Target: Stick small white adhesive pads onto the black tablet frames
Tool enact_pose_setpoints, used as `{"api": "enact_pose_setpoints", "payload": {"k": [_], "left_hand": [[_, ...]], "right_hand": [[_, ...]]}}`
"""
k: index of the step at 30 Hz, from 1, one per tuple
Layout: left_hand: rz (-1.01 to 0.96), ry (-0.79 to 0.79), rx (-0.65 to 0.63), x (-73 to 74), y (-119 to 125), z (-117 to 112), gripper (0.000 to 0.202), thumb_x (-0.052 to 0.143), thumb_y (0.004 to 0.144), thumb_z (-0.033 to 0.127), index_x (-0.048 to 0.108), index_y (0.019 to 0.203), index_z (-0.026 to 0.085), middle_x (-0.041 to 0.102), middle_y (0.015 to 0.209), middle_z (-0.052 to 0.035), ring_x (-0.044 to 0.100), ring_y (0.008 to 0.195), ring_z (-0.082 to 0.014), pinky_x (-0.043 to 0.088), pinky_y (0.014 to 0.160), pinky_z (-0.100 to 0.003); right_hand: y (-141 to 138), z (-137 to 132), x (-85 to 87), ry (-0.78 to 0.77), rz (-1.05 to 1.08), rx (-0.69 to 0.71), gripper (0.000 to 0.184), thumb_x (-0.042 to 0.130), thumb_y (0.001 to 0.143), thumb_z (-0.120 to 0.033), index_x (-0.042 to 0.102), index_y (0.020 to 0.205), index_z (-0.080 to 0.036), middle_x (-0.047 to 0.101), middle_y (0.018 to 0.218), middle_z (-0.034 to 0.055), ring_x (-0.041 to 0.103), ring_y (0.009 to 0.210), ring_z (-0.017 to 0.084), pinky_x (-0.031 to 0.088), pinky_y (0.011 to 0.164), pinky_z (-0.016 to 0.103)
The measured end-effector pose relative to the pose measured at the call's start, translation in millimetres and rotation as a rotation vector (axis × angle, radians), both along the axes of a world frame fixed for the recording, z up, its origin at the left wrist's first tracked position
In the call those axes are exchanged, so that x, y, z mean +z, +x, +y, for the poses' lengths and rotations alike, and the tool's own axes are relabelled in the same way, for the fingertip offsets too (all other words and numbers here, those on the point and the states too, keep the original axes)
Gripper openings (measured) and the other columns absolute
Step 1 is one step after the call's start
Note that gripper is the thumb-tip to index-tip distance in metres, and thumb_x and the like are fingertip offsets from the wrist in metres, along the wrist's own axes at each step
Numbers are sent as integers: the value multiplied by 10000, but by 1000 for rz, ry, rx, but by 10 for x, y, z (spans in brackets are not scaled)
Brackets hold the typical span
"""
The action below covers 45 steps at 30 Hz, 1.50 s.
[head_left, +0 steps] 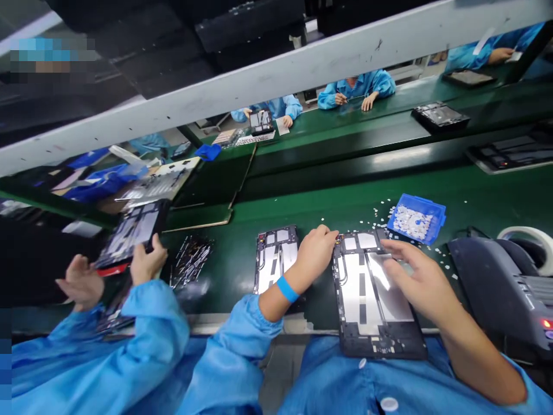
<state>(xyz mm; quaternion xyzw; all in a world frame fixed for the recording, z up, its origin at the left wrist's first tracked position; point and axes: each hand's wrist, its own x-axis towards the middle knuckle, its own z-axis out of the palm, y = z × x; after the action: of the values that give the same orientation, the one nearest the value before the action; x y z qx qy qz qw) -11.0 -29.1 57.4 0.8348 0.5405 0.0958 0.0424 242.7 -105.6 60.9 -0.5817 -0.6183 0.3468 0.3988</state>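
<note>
An opened tablet [363, 288] with silvery battery panels lies before me, its lower end sticking out over the table's front edge. My left hand [317, 251], wearing a blue wristband [287, 289], has its fingers pressed together at the tablet's top left corner. Whether a small piece is between those fingertips is too small to tell. Over the upper right side of the tablet, my right hand [417, 276] has its fingers stretched out and apart, touching or nearly touching the edge. A second opened tablet [276, 259] lies to the left, partly hidden behind my left forearm.
A blue box [437, 222] of small white bits stands behind the tablet, with bits scattered around. At right are a grey machine [496, 288] and a tape roll [538, 242]. Left, thin strips [190, 262] lie near a co-worker's hands [147, 259] holding another tablet [132, 233].
</note>
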Motion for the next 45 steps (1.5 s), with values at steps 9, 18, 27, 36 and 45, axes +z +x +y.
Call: {"api": "enact_pose_setpoints", "payload": {"k": [9, 18, 27, 36, 45], "left_hand": [[-28, 140, 6, -188, -68, -135, 272, 487, 1066, 240, 728, 1184, 197, 751, 1065, -113, 671, 947, -255, 500, 860, -380], [-262, 134, 129, -193, -3, -232, 285, 480, 1073, 304, 752, 1062, 216, 768, 1010, -103, 683, 943, -256, 502, 871, -400], [-741, -66, 273, -196, 14, -213, 120, 622, 953, 224, 731, 998, 241, 745, 988, -44, 681, 918, -204, 544, 864, -335], [-1080, -366, 396, -88, 113, -304, 210, 663, 915, 315, 764, 1063, 206, 785, 1049, -77, 716, 963, -221, 561, 886, -346], [-1143, -357, 481, -138, 125, -309, 183, 675, 867, 273, 805, 975, 204, 807, 986, -66, 743, 940, -233, 580, 874, -362]], "right_hand": [[-364, 704, 128, 8, -76, 144, 334, 578, 948, -352, 762, 1200, -234, 799, 1116, 65, 742, 973, 246, 557, 895, 373], [-613, 1040, -53, -22, -239, 312, 308, 535, 947, -217, 809, 1081, -257, 806, 1134, 52, 734, 1075, 265, 525, 970, 380], [-659, 986, -37, -148, -5, 454, 176, 618, 865, -288, 779, 927, -252, 798, 882, -9, 708, 787, 182, 475, 689, 275], [-689, 905, 19, -91, -58, 331, 63, 639, 847, -264, 693, 827, -239, 750, 782, -13, 670, 711, 164, 456, 650, 262], [-680, 820, -23, 102, -283, 311, 142, 581, 945, -233, 722, 922, -241, 777, 931, 31, 706, 877, 212, 471, 782, 309]]}}
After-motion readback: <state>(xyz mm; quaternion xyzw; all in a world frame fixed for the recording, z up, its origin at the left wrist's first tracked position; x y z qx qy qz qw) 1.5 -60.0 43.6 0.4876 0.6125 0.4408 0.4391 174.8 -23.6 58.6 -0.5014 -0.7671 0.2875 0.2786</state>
